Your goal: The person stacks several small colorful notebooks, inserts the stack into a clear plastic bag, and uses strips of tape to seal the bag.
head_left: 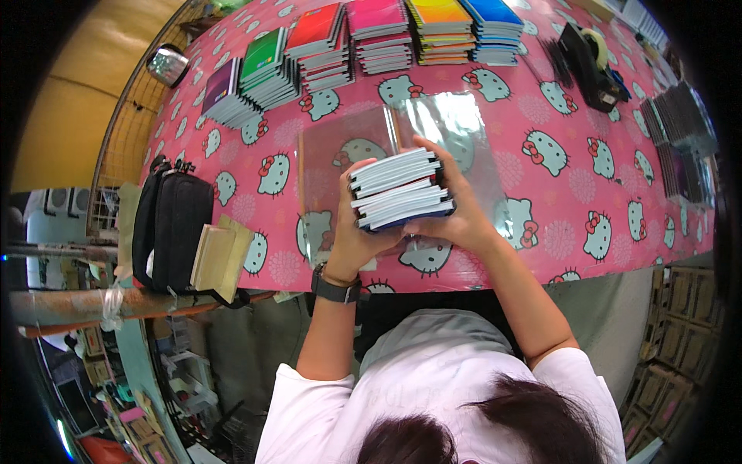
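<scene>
Between my two hands I hold a stack of notebooks [402, 189], its white page edges facing up toward me and a dark blue cover showing at the bottom. My left hand [349, 224], with a dark watch on its wrist, presses on the stack's left side. On the opposite side my right hand [464, 203] wraps the stack, its thumb under the near edge. Beneath the stack a clear plastic sheet or bag [328, 143] lies on the pink patterned tablecloth [533, 182]. The lower fingers are partly hidden by the notebooks.
Along the far side stand piles of purple [224, 89], green [265, 62], red [317, 39], pink [379, 31], yellow [440, 31] and blue notebooks [495, 31]. A black tape dispenser [583, 69] sits far right, near dark stacked items [680, 139]. A black bag [182, 232] stands at the left edge.
</scene>
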Demonstrator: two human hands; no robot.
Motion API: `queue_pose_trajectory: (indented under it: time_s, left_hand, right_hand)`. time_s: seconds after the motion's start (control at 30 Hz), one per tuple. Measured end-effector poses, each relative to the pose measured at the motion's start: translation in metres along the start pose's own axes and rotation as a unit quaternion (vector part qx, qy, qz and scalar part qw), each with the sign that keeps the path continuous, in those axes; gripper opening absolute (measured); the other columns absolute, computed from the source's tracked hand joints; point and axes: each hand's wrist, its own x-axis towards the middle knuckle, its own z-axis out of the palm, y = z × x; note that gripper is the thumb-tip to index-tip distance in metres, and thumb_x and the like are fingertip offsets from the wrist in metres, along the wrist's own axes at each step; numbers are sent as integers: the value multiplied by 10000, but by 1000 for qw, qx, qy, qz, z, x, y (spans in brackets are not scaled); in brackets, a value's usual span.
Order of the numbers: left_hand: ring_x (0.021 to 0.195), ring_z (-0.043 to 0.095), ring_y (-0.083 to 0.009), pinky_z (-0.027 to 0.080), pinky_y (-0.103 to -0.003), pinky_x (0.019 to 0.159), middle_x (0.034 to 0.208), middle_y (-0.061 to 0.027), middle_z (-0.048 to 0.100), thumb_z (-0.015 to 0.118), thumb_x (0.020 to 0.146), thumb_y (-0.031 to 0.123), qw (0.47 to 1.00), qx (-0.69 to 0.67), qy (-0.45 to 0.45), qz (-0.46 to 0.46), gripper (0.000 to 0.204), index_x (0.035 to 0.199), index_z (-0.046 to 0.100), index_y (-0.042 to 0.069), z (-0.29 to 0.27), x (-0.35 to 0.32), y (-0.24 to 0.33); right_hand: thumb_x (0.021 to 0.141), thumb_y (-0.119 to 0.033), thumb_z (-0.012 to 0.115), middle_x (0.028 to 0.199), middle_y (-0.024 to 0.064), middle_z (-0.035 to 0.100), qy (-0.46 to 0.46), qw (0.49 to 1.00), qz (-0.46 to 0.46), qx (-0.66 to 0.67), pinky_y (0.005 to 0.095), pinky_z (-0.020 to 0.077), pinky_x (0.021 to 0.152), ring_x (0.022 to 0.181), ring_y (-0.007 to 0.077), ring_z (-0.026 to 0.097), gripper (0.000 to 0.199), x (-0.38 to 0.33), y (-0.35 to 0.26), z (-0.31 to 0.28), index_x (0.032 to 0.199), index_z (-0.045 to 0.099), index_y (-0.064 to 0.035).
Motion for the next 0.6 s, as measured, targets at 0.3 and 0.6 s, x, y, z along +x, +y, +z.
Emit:
queue_pose_trajectory:
  time_s: [0.3, 0.6]
  left_hand:
    - [1240, 390, -232, 344, -356, 1032, 1357, -137, 326, 842, 558, 26, 995, -96, 30, -13, 1063, 1380, 169, 55, 2, -8, 8]
    - [1284, 327, -297, 350, -375, 1011, 1451, -194, 193, 833, 609, 128, 990, -59, 113, 66, 1148, 1450, 56, 57, 17, -16, 5]
  right_hand:
    - [563, -159, 872, 1224, 98, 512, 24, 1000, -7, 0, 314, 375, 982, 1134, 180, 487, 1004, -7, -4, 3, 1384, 305, -45]
    - [565, -180, 875, 1240, 104, 512, 18, 999, -7, -50, 331, 395, 951, 1134, 186, 484, 991, -7, 1, 2, 1374, 320, -42]
